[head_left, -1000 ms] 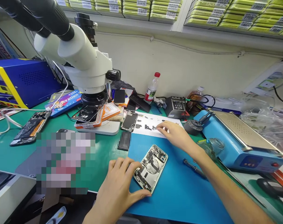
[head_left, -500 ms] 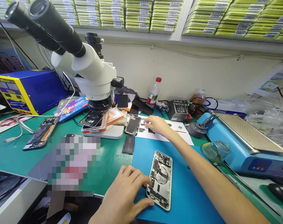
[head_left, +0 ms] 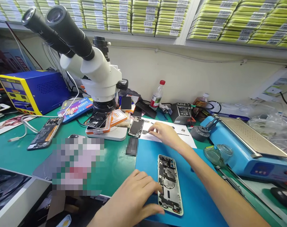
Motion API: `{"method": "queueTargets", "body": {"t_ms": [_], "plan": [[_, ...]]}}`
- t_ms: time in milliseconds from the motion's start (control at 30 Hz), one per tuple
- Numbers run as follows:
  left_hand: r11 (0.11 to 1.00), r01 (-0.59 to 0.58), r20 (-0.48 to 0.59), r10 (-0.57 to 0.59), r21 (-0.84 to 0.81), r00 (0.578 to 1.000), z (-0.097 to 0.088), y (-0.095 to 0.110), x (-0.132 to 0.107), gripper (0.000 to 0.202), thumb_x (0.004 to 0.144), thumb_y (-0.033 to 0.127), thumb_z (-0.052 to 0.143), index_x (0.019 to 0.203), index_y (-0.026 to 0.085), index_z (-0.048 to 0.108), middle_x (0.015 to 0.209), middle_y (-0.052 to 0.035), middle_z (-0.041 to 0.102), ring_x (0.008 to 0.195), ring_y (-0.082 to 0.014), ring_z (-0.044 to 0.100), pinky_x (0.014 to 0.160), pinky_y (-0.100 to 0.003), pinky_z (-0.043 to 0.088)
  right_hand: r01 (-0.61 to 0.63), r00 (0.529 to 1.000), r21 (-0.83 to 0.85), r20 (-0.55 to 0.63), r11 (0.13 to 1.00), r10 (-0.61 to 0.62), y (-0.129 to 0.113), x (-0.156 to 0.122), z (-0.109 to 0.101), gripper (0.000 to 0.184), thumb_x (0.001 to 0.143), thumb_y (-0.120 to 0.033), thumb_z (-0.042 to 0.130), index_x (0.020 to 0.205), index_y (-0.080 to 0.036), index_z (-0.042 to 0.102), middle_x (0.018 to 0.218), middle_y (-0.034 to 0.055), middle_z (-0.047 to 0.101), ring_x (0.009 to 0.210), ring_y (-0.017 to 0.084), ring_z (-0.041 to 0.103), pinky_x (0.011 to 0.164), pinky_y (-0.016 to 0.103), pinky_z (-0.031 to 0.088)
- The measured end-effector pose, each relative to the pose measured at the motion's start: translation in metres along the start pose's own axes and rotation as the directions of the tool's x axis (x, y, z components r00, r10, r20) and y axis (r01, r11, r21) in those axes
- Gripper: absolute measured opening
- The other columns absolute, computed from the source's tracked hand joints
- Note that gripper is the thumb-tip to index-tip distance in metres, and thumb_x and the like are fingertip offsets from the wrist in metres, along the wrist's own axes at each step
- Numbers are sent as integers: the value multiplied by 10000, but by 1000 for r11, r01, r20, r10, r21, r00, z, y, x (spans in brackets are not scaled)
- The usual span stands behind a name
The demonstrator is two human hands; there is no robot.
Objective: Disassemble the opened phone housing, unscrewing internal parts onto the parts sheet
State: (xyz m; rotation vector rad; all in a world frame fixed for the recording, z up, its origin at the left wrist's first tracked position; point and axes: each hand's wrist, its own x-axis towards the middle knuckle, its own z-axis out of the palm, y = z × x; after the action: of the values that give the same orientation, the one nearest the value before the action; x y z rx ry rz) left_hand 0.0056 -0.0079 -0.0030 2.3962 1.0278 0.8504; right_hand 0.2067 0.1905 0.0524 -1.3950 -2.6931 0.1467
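Observation:
An opened phone housing (head_left: pixel 170 186) with a pale green frame lies on the blue mat, its inside facing up. My left hand (head_left: pixel 136 197) rests at the left edge of this housing. Its index fingertip touches the edge, while the thumb is spread apart near the lower corner. Over a white sheet (head_left: pixel 184 136) beyond the mat, my right hand (head_left: pixel 164 132) has its fingertips bent down and drawn together. Whatever sits between them is too small to make out. A small dark part (head_left: pixel 145 132) lies just left of those fingertips. Beside the sheet leans a phone screen (head_left: pixel 136 126).
A microscope (head_left: pixel 98 75) stands at back left. A blue heating plate machine (head_left: pixel 249 151) and a glass jar (head_left: pixel 218 154) occupy the right. Another opened phone (head_left: pixel 45 134) lies at left. A red-capped bottle (head_left: pixel 157 96) stands near the wall.
My right hand has shifted slightly right and lower over the sheet, its fingers more bunched. My left hand stays beside the phone housing. The whole view has swung a little to the left.

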Motion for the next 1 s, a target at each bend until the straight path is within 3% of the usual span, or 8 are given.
{"method": "queueTargets", "body": {"t_ms": [67, 133, 233, 333, 500, 733, 1000], "plan": [[998, 60, -32, -60, -14, 998, -9, -5, 7, 228, 998, 347, 867, 1126, 296, 684, 1068, 89, 805, 953, -155, 752, 892, -302, 554, 60, 998, 17, 7, 998, -60, -8, -23, 2, 396, 1071, -446, 710, 1373, -192, 681, 1387, 114, 691, 1189, 246, 709, 1021, 476, 637], [985, 174, -111, -172, 7, 979, -19, -15, 17, 11, 1104, 267, 710, 1108, 262, 701, 1053, 29, 793, 977, -186, 748, 886, -319, 564, 108, 994, 29, 19, 994, -108, -16, -43, 7, 377, 1075, -442, 705, 1357, -193, 688, 1371, 110, 697, 1170, 237, 713, 1009, 463, 640], [954, 297, -163, -286, 47, 944, -34, -34, 37, 110, 1130, 260, 642, 1191, 225, 726, 1145, -41, 772, 1083, -245, 744, 960, -394, 595, 160, 987, 30, 27, 987, -161, -25, -61, 16, 355, 1079, -439, 699, 1339, -197, 695, 1356, 107, 703, 1154, 229, 715, 1001, 452, 642], [938, 335, -103, -326, 91, 940, -42, -49, 54, 207, 1098, 317, 709, 1258, 188, 733, 1245, -78, 755, 1094, -240, 747, 976, -452, 638, 212, 977, 22, 14, 977, -213, -29, -65, 25, 351, 1079, -437, 699, 1335, -197, 697, 1355, 107, 704, 1156, 229, 714, 1005, 454, 641], [932, 322, 32, -332, 168, 943, -43, -54, 65, 282, 1089, 391, 727, 1285, 188, 729, 1280, -92, 752, 1067, -229, 757, 939, -437, 666, 280, 960, 13, -9, 960, -280, -27, -66, 33, 344, 1081, -436, 696, 1328, -197, 699, 1342, 105, 708, 1136, 222, 718, 990, 442, 645], [922, 247, 43, -272, 298, 961, -33, -53, 62, 275, 1095, 384, 717, 1299, 200, 727, 1323, -100, 741, 1111, -238, 748, 972, -452, 658, 256, 965, -17, -53, 966, -257, -24, -67, 40, 357, 1078, -437, 701, 1343, -197, 694, 1360, 108, 702, 1156, 230, 715, 1005, 455, 642], [915, 113, 142, -180, 387, 973, -38, -52, 71, 291, 1093, 382, 720, 1318, 198, 721, 1348, -105, 732, 1141, -248, 743, 992, -469, 653, 231, 972, -13, -52, 973, -231, -29, -67, 40, 370, 1074, -435, 708, 1353, -194, 690, 1371, 111, 698, 1171, 237, 713, 1014, 464, 639]]}}
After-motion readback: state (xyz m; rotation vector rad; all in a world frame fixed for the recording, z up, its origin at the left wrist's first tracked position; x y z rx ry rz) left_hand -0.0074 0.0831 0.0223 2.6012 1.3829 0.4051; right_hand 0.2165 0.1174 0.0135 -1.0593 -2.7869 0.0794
